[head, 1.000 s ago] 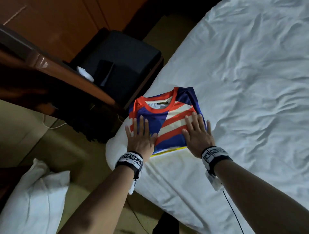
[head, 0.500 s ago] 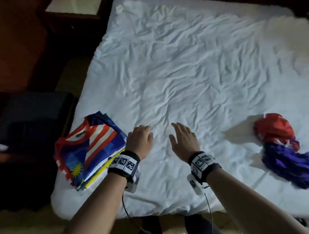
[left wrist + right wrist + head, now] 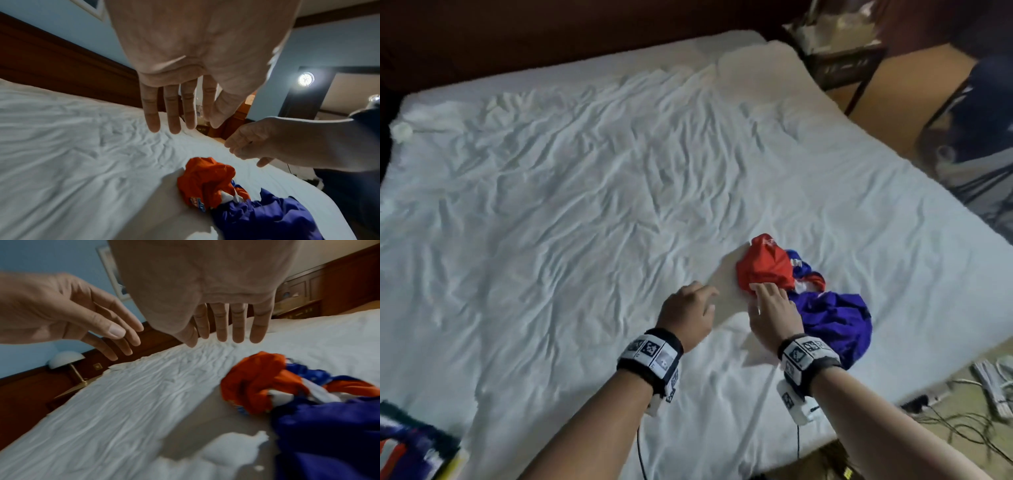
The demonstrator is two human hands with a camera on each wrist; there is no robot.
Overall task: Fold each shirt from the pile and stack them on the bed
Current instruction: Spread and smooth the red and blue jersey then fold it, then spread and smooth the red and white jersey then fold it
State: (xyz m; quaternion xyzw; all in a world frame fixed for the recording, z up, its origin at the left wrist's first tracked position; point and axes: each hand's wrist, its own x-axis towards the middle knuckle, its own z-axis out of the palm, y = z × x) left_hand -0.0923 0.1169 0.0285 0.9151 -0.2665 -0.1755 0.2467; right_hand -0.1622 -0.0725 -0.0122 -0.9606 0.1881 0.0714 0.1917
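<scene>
starting at the left edge, a folded stack (image 3: 412,448) of striped shirts sits at the near corner of the bed (image 3: 585,205), only partly in view and blurred. from there the white sheet runs wide and rumpled across the middle.

next comes the left hand (image 3: 688,317), hovering just above the sheet with its fingers relaxed and slightly spread — it has hold of nothing and lies a little short of the cloth. close beside it the right hand (image 3: 774,313) reaches further, fingers extended and almost straight, their tips right at the near edge of the crumpled shirt (image 3: 832,318); whether they actually touch the fabric i cannot tell, and nothing is pinched or closed on yet.

the shirt itself lies bunched near the right-hand side of the bed, a red part (image 3: 765,265) heaped toward the middle and a blue part trailing toward the near edge.

it looks thin, glossy and very light — likely slippery and limp, so it would slump rather than hold shape. i'd guess the best hold is the shoulders or the collar, one in each hand, once they are found in the tangle, then a lift and shake to let it hang open.
</scene>
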